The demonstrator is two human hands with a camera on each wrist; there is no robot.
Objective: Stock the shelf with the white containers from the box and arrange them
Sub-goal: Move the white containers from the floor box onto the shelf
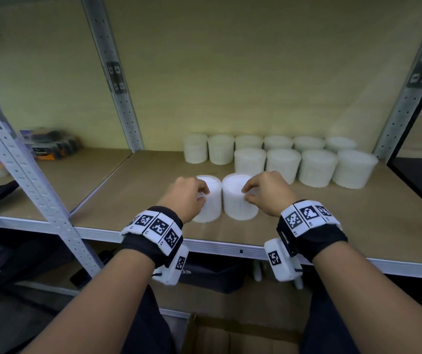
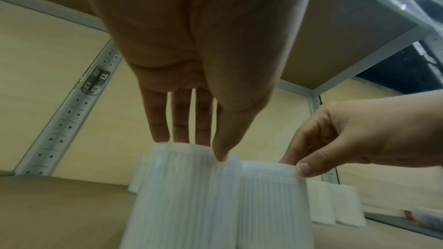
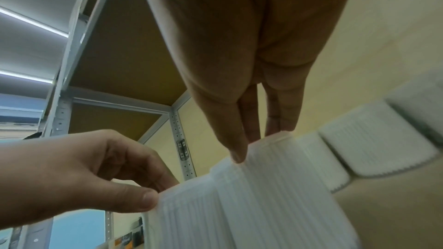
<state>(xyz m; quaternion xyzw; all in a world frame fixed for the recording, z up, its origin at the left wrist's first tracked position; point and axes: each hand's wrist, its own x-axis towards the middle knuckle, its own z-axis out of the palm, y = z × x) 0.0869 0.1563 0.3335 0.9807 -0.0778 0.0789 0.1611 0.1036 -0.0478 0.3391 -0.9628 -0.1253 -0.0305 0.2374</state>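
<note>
Two white ribbed containers stand side by side near the front of the shelf board (image 1: 332, 226). My left hand (image 1: 203, 194) pinches the top rim of the left container (image 1: 211, 203) between thumb and fingers. My right hand (image 1: 247, 193) pinches the top rim of the right container (image 1: 238, 205) the same way. The left wrist view shows my left hand (image 2: 201, 147) on its container (image 2: 182, 196), beside the right container (image 2: 271, 205). In the right wrist view my right hand (image 3: 258, 143) holds its container (image 3: 275, 196). Several more white containers (image 1: 281, 154) stand in two rows at the back right.
Grey perforated uprights (image 1: 26, 175) frame the bay. Dark packaged goods (image 1: 49, 144) lie on the neighbouring shelf to the left. The metal front edge (image 1: 230, 247) runs under my wrists. An open cardboard box (image 1: 230, 335) sits below, between my arms.
</note>
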